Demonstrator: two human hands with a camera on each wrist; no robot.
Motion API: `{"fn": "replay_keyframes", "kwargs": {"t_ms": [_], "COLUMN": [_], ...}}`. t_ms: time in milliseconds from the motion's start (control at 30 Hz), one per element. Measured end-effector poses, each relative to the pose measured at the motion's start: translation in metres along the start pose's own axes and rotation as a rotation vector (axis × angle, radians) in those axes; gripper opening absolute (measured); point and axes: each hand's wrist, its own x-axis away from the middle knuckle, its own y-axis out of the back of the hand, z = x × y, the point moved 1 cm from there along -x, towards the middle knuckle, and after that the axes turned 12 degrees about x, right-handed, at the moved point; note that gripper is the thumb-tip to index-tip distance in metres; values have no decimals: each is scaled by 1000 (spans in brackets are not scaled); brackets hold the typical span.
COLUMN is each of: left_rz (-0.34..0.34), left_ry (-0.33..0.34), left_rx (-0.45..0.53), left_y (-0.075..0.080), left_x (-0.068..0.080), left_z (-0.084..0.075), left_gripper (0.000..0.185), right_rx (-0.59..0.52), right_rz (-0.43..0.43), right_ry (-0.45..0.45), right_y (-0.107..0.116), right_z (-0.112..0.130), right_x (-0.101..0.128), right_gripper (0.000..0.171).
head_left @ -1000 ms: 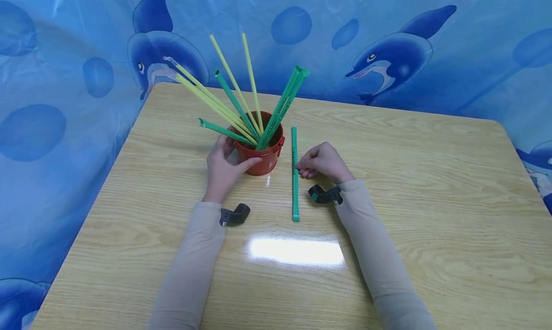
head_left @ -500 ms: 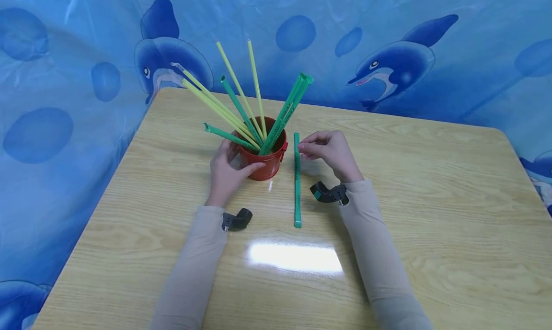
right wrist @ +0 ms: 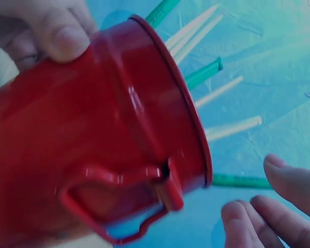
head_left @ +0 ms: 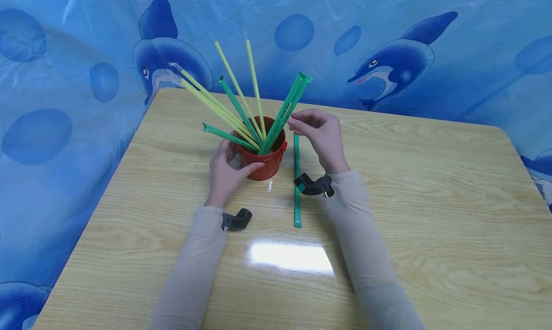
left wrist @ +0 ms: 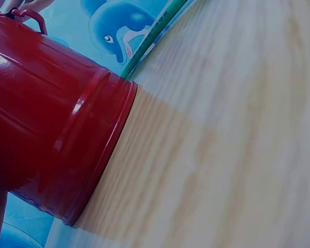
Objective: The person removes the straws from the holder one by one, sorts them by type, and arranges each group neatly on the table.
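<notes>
My left hand [head_left: 225,176] grips a small red metal bucket [head_left: 272,163], its thumb on the near side and its fingers round the left. From the bucket lean several green paper-wrapped straws [head_left: 282,117] and several yellow straws [head_left: 233,76]. Beside the right rim is my right hand [head_left: 322,137], thumb and fingers apart near the green straws on that side; contact is unclear. Another green-wrapped straw [head_left: 297,208] lies lengthwise on the table, partly under the right wrist. In the right wrist view, the right thumb [right wrist: 297,183] stands apart from the fingers near a green straw.
The wooden table [head_left: 422,215] extends to both sides and toward me. Behind it hangs a blue dolphin-print sheet [head_left: 241,14]. A red wire handle [right wrist: 113,181] juts from the bucket's side. Each wrist wears a black camera [head_left: 315,184].
My right hand has left the straw on the table and moved up and left toward the green straws in the bucket. The left hand stays on the bucket.
</notes>
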Motion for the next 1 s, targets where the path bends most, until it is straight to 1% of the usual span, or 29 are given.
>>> {"fn": "replay_keyframes", "kwargs": {"t_ms": [133, 433, 800, 1000], "left_rz": [1, -2, 1, 4], "left_ry": [-1, -22, -38, -26], "left_rx": [1, 10, 6, 4], "left_y": [-1, 0, 1, 0], "left_x": [0, 0, 0, 0], "left_z": [-1, -4, -3, 1], "left_gripper": [79, 78, 78, 78], "right_rx": [-29, -28, -29, -42], "right_rz": [-39, -80, -89, -117], "right_ry": [23, 58, 95, 101], "right_y": [-6, -10, -9, -4], "right_z": [3, 3, 5, 5], "right_x": [-4, -5, -3, -1], "right_gripper": [21, 20, 18, 15]}}
